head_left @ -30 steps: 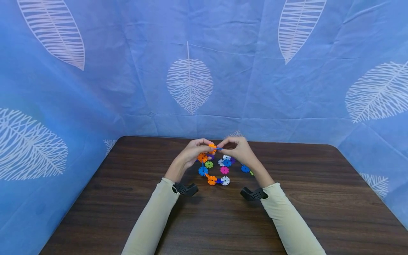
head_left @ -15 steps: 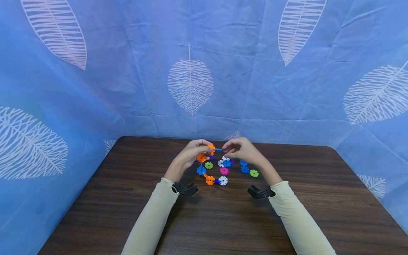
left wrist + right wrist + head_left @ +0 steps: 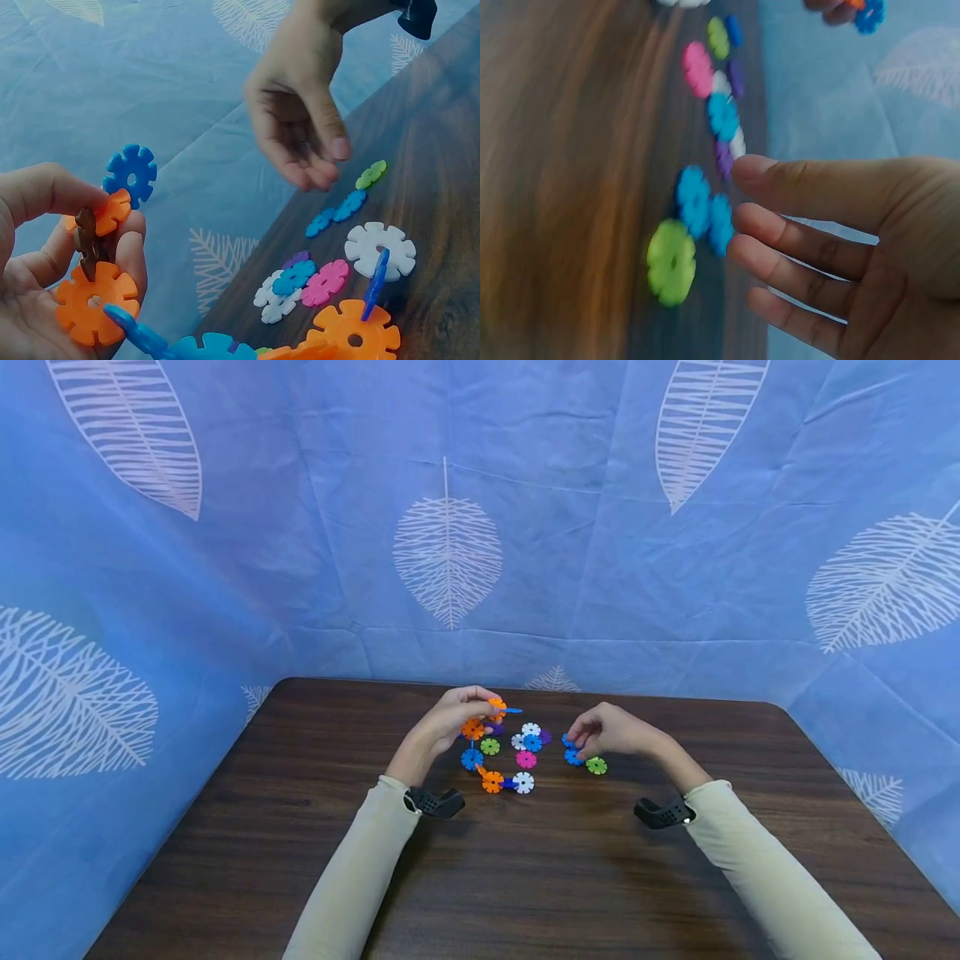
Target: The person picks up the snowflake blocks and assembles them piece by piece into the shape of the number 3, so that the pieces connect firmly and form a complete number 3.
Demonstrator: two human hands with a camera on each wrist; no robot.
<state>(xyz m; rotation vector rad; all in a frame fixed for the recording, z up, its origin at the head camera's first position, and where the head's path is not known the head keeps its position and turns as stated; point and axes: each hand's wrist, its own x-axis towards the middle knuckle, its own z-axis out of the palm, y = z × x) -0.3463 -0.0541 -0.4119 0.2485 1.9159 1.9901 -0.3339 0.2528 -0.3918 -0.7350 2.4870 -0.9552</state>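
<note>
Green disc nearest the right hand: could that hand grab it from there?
Probably yes. The right hand is close by, apparently holding nothing, and nothing covers the green disc. Two blue discs lie beside it, but its other side looks free.

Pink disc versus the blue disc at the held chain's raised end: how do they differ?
The pink disc lies on the tabletop; the blue disc is raised, joined to an orange disc. In the head view, the pink disc shows its face, the blue disc its edge. Both are notched.
</note>
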